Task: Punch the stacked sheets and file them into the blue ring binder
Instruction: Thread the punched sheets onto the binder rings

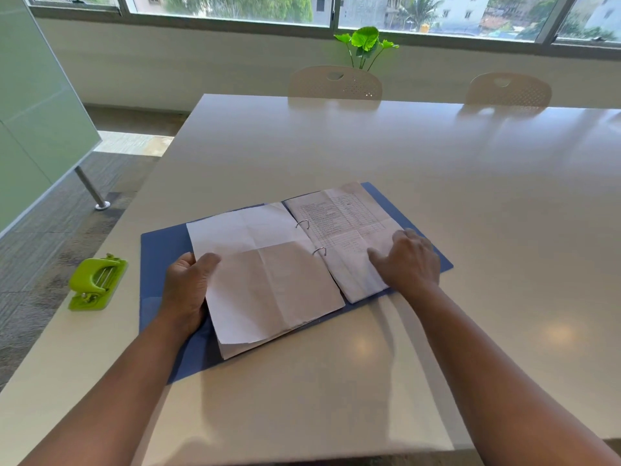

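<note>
Head view: blue ring binder (161, 250) lying open flat on the desk (403, 156), near the front left corner, sheets already threaded on both metal rings (303, 224). Left hand (186, 290) curled round the outer edge of the left-hand sheets (265, 274), thumb on top, probably to square or turn them. Right hand (408, 258) flat with fingers spread, pressing the printed right-hand sheets (339, 220), likely pinning them in place. Green hole punch (97, 280) parked apart by the desk's left edge, seemingly done with. Print too blurred to read; punched holes and ring closure hard to make out; left fingertips hidden beneath the paper.
</note>
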The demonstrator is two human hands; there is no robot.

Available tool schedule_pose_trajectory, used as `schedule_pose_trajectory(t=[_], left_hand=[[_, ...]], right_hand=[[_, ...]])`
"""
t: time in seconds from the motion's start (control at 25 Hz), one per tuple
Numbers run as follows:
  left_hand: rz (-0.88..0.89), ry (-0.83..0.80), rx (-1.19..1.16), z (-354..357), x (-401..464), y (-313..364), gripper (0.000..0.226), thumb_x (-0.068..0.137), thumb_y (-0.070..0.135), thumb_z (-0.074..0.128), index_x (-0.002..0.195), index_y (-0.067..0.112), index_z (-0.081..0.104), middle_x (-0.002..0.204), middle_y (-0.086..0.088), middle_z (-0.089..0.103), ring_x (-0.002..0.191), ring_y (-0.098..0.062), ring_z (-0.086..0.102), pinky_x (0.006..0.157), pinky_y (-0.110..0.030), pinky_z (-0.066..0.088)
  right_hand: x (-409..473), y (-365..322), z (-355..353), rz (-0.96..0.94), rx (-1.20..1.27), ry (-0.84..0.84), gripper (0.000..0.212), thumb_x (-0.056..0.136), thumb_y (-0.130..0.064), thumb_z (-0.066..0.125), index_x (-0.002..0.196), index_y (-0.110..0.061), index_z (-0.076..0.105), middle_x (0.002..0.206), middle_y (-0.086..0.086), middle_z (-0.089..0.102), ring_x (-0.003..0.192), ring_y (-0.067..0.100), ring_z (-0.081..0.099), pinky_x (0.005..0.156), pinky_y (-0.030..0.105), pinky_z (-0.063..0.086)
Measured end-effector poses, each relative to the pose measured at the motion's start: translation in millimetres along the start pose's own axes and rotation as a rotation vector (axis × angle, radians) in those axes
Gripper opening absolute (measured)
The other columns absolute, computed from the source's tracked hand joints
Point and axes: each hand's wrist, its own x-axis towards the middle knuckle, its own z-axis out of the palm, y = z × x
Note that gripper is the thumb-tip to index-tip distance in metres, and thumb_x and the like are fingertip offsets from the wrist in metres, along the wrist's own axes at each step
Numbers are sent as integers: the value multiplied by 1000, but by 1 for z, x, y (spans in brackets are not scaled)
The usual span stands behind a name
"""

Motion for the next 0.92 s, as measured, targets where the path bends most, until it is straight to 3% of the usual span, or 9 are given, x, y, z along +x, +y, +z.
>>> schedule_pose_trajectory(t=[0.08, 0.24, 0.44, 0.6, 0.72, 0.8, 0.92], left_hand=[[-2, 19, -21, -1, 1, 0, 23, 91, 19, 73, 78, 17, 54, 68, 1, 67, 59, -16, 66, 55, -31, 56], [-6, 57, 2, 0, 4, -2, 25, 90, 18, 74, 81, 19, 51, 79, -4, 66, 66, -19, 65, 62, -36, 55], [35, 114, 65, 1, 7, -6, 36, 87, 8, 72, 112, 21, 49, 97, -2, 66, 82, -22, 67, 73, -42, 58], [29, 126, 81, 2, 8, -9, 60, 88, 6, 68, 136, 28, 38, 94, 0, 64, 78, -17, 65, 67, -35, 53], [37, 112, 84, 0, 10, -10, 59, 88, 5, 66, 133, 33, 39, 95, -2, 66, 79, -18, 66, 67, -35, 54], [55, 100, 90, 0, 9, -11, 60, 88, 5, 66, 133, 35, 40, 97, -2, 68, 79, -17, 68, 66, -35, 54], [97, 82, 98, 0, 8, -13, 56, 87, 4, 63, 128, 40, 49, 95, 5, 71, 75, -10, 71, 60, -30, 57]], right_hand=[[1, 16, 3, 121, -50, -53, 92, 86, -74, 53, 144, -3, 47, 148, 15, 49, 136, 37, 44, 106, 49, 40], [-2, 31, 9, 216, -153, -94, 114, 78, -91, 36, 151, -4, 39, 157, 16, 40, 145, 37, 32, 109, 54, 30], [-1, 31, 15, 236, -213, -149, 108, 80, -90, 26, 143, -5, 51, 149, 16, 49, 139, 34, 38, 104, 54, 31], [-2, 30, 15, 191, -86, -142, 78, 89, -76, 38, 132, -15, 62, 149, 14, 49, 142, 34, 36, 111, 55, 29], [-6, 23, 16, 97, 234, -52, 47, 91, -49, 55, 132, -27, 61, 131, 7, 59, 136, 32, 44, 108, 52, 26], [-4, 17, 10, 146, 656, -30, 57, 86, -35, 67, 141, -34, 52, 121, -2, 61, 122, 28, 56, 107, 49, 33], [8, 9, -7, 295, 1358, 49, 80, 81, -10, 80, 148, -30, 41, 126, 2, 60, 113, 24, 64, 102, 47, 53]])
